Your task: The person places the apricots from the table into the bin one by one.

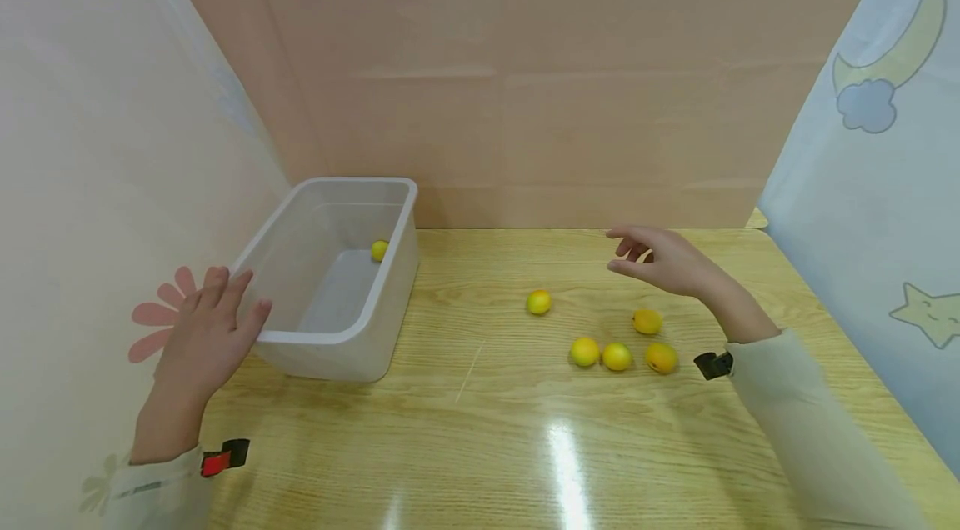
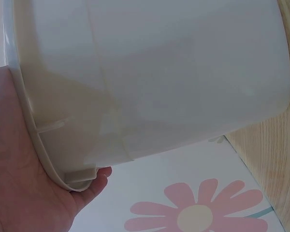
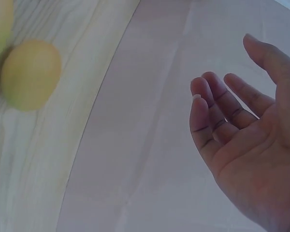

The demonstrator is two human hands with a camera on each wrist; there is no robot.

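Observation:
In the head view, my left hand (image 1: 210, 326) rests at the near-left corner of a white plastic bin (image 1: 352, 338), fingers spread and fairly straight. The left wrist view has the palm against the bin's rim (image 2: 31, 116), with fingertips showing past its corner. One small yellow fruit (image 1: 380, 251) lies inside the bin. My right hand (image 1: 663, 261) hovers above the table's right side, holding nothing, its fingers loosely bent and the thumb apart. Below it are several small yellow-orange fruits, among them one fruit (image 1: 647, 322) just under the wrist. Another fruit (image 1: 538, 302) sits alone, farther left.
The wooden table (image 1: 480, 430) ends at a plain pinkish-brown backdrop (image 1: 495, 97). A white sheet with a pink flower stands close beside the bin on the left. At right is a pale blue panel (image 1: 862, 180) with a moon and star.

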